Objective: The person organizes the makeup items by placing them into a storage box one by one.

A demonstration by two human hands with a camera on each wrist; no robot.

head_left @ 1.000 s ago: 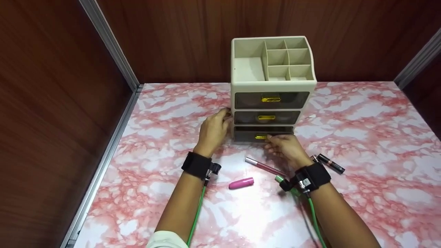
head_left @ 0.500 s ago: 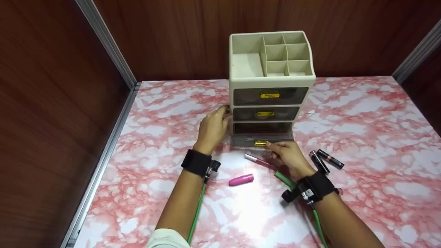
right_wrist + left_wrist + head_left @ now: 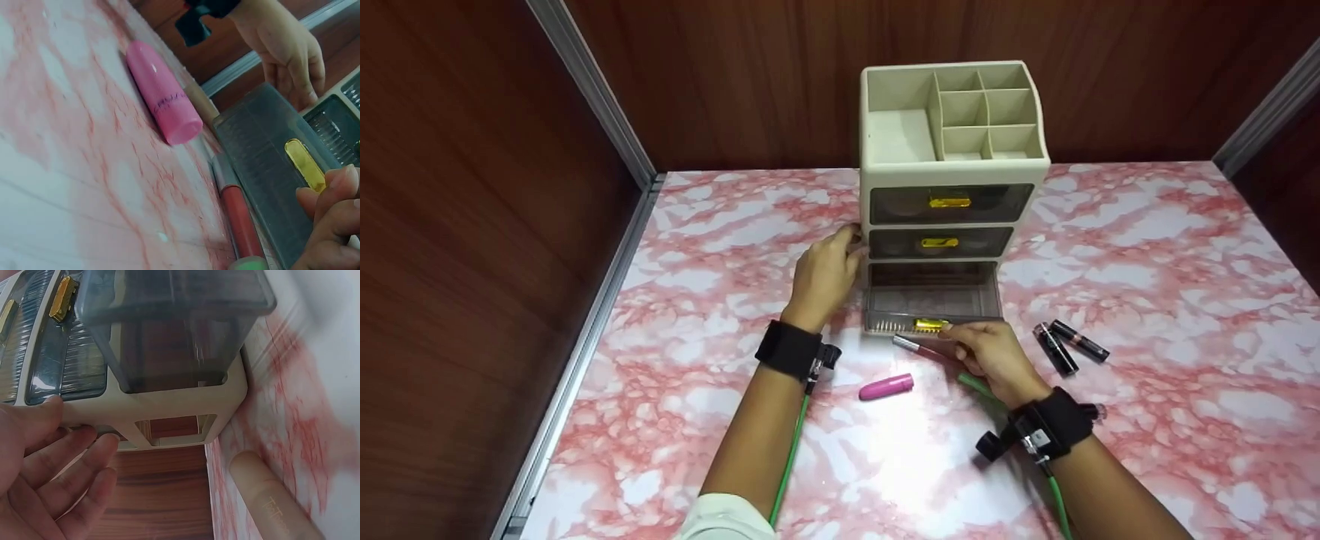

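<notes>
A cream desktop drawer organizer (image 3: 956,172) stands at the back, with dark see-through drawer fronts and gold handles. My right hand (image 3: 994,356) pinches the handle (image 3: 928,325) of its bottom drawer (image 3: 937,300), which is pulled well out. The inside of that drawer shows bare in the head view. At the organizer's left side, my left hand (image 3: 825,274) grips the frame. In the left wrist view its thumb (image 3: 48,413) presses the front edge and the other fingers curl at the side. A lip gloss tube (image 3: 915,345) lies in front of the drawer, partly under my right hand.
A pink bullet-shaped tube (image 3: 886,386) lies on the marbled table (image 3: 697,255) between my forearms. A green tube (image 3: 976,385) lies under my right hand. Two dark cosmetic tubes (image 3: 1056,349) lie to its right. A beige tube (image 3: 270,500) shows beside the organizer in the left wrist view.
My right hand has drawn the bottom drawer out toward me, from nearly closed to well open. My left hand has stayed at the organizer's side.
</notes>
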